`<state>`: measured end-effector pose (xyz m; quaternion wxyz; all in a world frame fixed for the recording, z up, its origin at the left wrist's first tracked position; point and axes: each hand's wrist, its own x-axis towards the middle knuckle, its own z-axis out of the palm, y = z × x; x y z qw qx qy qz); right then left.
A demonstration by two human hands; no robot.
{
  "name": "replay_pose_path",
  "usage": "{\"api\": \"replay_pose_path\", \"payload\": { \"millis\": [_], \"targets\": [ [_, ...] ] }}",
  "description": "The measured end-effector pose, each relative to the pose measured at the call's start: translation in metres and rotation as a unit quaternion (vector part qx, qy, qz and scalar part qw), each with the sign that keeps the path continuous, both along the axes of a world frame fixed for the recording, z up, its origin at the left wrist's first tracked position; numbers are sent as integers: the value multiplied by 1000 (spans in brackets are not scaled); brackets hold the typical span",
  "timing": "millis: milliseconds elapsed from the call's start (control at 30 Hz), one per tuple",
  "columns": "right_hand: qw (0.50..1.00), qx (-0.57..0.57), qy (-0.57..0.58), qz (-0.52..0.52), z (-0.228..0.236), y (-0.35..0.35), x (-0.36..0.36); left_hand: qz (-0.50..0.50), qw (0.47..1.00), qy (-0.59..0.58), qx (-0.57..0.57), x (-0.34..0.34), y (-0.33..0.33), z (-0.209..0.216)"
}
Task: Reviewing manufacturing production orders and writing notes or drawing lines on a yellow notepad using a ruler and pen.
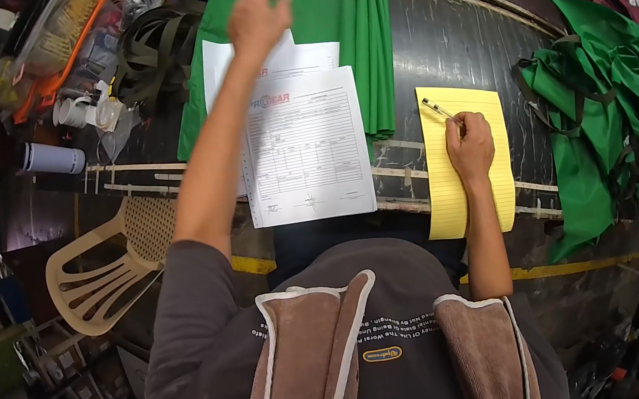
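- At far left, coiled dark webbing straps [150,55] are laid beside a stack of folded green fabric [373,49]; nearer, a beige plastic chair [107,265] is set by the worktop [430,27].
- The left hand [258,19] is held over the far part of the fabric, with fingers loosely bent and partly spread. Nothing is seen to be gripped; whether the cloth is touched cannot be told.
- Right of that arm, printed forms [305,151] are laid over the fabric, the nearest reaching the near edge of the worktop.
- Further right, a yellow ruled pad [446,179] is placed along the near edge, its lines seemingly unwritten.
- On the pad, the right hand [472,146] is rested, fingers curled closed around a slim pen [434,109]; which end is the tip cannot be told.
- At far right, crumpled green bags [605,100] are heaped.
- The step in hand is judged to be checking the fabric before a note is made; for writing, the pen's tip would need to be brought to the paper.
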<state>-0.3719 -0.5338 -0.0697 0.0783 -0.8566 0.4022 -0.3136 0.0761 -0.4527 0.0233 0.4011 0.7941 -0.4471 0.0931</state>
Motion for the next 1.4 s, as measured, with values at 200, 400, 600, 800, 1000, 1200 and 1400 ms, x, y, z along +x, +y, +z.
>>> {"api": "replay_pose_path", "payload": {
  "millis": [200, 400, 600, 800, 1000, 1200, 1400],
  "targets": [
    [1000, 20, 4, -4, 8, -6, -3, -380, 919, -75, 76, -205, 70, 0],
    [966, 211, -144, -35, 16, 18, -26, -293, 929, -7, 226, -229, 194, -18],
    [947, 246, -205, -38, -5, 15, -34, -267, 952, 11, 147, -219, 210, -42],
    [957, 230, -172, -45, 2, 22, -29, -156, 900, 391, 111, -205, 218, -46],
    [962, 217, -162, -43, 4, 24, -29, 8, 912, 401, -89, -170, 240, -53],
    [968, 204, -135, -46, 5, 24, -28, -107, 993, -16, 47, -177, 269, -54],
    [969, 196, -142, -44, 4, 24, -26, -153, 988, -12, 30, -246, 235, -74]
  ]
}}
